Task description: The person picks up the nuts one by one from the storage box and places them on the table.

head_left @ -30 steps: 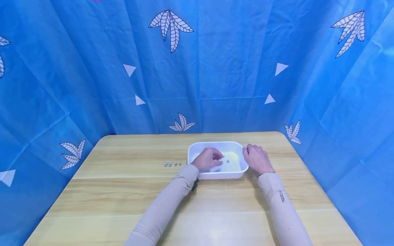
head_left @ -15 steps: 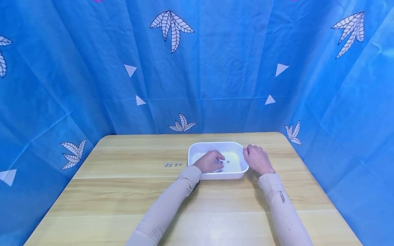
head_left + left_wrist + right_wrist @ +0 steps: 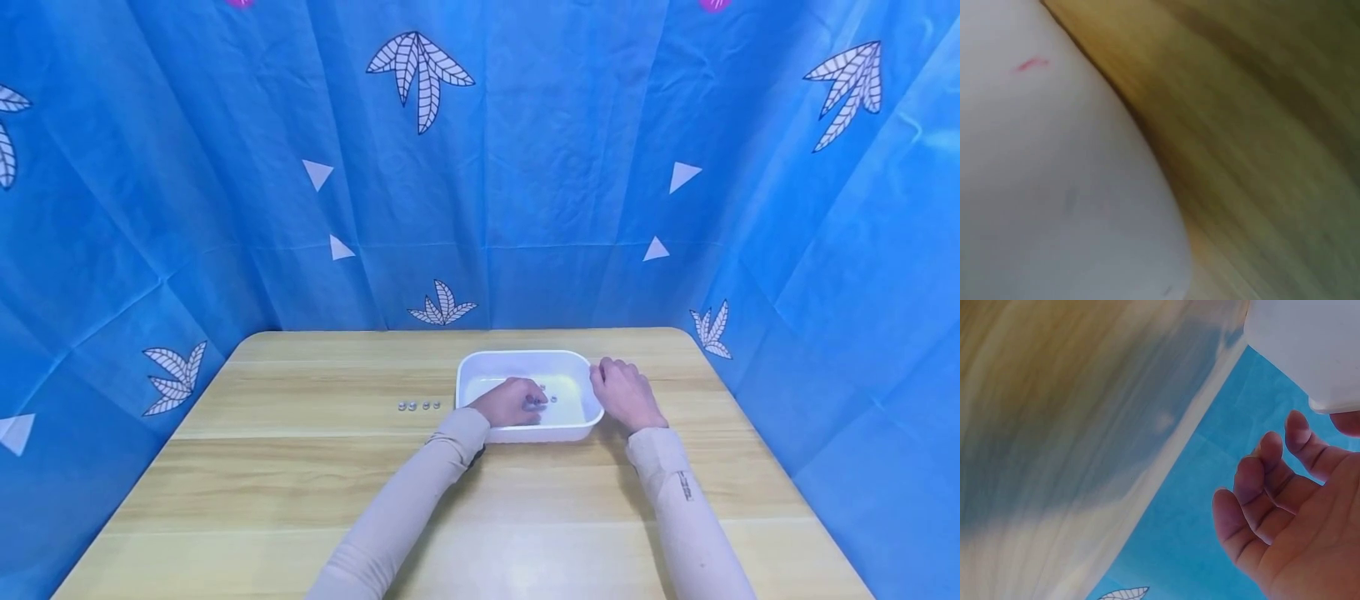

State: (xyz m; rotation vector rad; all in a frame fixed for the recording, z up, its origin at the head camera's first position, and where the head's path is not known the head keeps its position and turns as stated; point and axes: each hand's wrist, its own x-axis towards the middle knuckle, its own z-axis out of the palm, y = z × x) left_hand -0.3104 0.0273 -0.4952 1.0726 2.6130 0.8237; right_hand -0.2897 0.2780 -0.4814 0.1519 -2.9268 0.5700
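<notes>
In the head view my left hand [image 3: 512, 402] reaches over the near side of a white plastic basin [image 3: 525, 434]. Its thumb and index finger come together low inside, apparently pinching a small silvery metal piece that the fingers mostly cover. Two similar small silvery pieces [image 3: 553, 399] lie on the basin floor just right of the fingertips. At the basin's right end, my right hand [image 3: 624, 392] holds the rim. The right wrist view shows that thumb going behind the rim of the basin [image 3: 1310, 350], the other fingers loosely curled outside. The left wrist view shows only the blurred basin wall [image 3: 1072, 175].
Several small silvery pieces [image 3: 412, 407] lie in a row on the wooden table [image 3: 300, 483], left of the basin. A blue curtain [image 3: 525, 192] with leaf prints surrounds the table at the back and sides.
My left hand has lowered into the basin, and its thumb and index finger have closed together from a wider gap. The right hand stays at the rim.
</notes>
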